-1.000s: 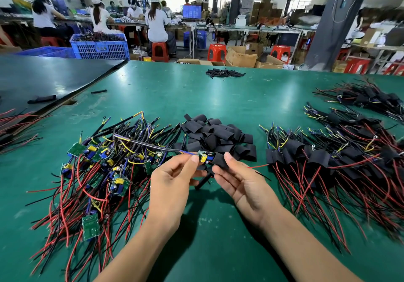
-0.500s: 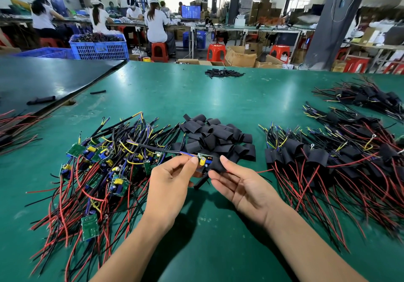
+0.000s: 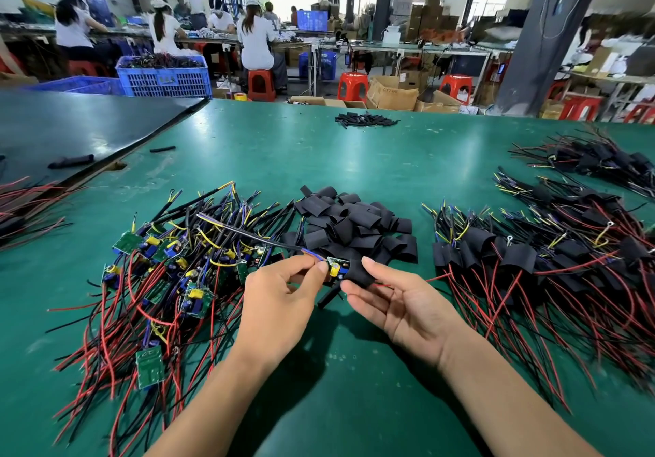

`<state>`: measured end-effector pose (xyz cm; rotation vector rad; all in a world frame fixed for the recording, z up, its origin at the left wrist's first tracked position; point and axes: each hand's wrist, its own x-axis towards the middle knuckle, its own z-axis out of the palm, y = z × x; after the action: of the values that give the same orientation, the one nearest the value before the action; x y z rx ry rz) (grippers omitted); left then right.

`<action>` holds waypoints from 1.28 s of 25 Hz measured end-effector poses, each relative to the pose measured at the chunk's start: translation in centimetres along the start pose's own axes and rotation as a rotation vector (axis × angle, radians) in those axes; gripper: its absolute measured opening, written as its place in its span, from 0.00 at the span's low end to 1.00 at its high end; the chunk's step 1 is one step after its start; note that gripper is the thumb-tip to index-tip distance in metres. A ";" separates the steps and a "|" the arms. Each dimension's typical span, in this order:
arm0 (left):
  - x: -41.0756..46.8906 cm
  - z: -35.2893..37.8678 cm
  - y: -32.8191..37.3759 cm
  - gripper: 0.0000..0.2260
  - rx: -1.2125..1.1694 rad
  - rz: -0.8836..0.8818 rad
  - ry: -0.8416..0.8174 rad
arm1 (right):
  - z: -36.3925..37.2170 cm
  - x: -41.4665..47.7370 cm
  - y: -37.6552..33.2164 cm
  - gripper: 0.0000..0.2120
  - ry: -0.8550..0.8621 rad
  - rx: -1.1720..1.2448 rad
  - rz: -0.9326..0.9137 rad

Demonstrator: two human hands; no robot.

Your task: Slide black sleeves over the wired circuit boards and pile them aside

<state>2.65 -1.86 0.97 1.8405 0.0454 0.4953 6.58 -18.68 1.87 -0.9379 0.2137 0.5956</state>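
My left hand (image 3: pixel 280 300) pinches a small green circuit board (image 3: pixel 335 268) with a yellow part, by its wire end. My right hand (image 3: pixel 400 300) holds a black sleeve (image 3: pixel 359 274) between thumb and fingers, partly over the board's right end. The board's black cable runs up left and its red wire trails right. Bare wired boards (image 3: pixel 170 272) lie heaped at the left. Loose black sleeves (image 3: pixel 354 222) are piled just beyond my hands. Sleeved boards (image 3: pixel 531 261) lie stacked at the right.
The green table (image 3: pixel 319 151) carries another sleeved pile (image 3: pixel 595 158) at the far right and a small heap of black tubes (image 3: pixel 365 119) at the back. A dark tabletop (image 3: pixel 71 126) adjoins on the left. People work at benches beyond, near blue crates (image 3: pixel 163 77).
The sleeve has slid a little further left over the board while both hands stayed in place above the table.
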 end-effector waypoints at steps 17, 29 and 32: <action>-0.1 0.4 1.2 0.08 -0.576 -0.453 -0.087 | 0.9 0.1 0.7 0.10 -0.044 -0.034 -0.317; 0.5 -0.7 0.9 0.17 -0.566 -0.443 -0.132 | 0.6 -0.5 -0.1 0.10 -0.145 0.033 -0.282; 0.4 -0.6 1.0 0.10 -0.559 -0.393 -0.143 | 0.4 -0.6 -0.4 0.10 -0.164 0.062 -0.230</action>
<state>2.63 -1.55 2.19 1.2691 0.1529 0.0810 6.27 -18.79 2.67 -0.8357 -0.0226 0.4483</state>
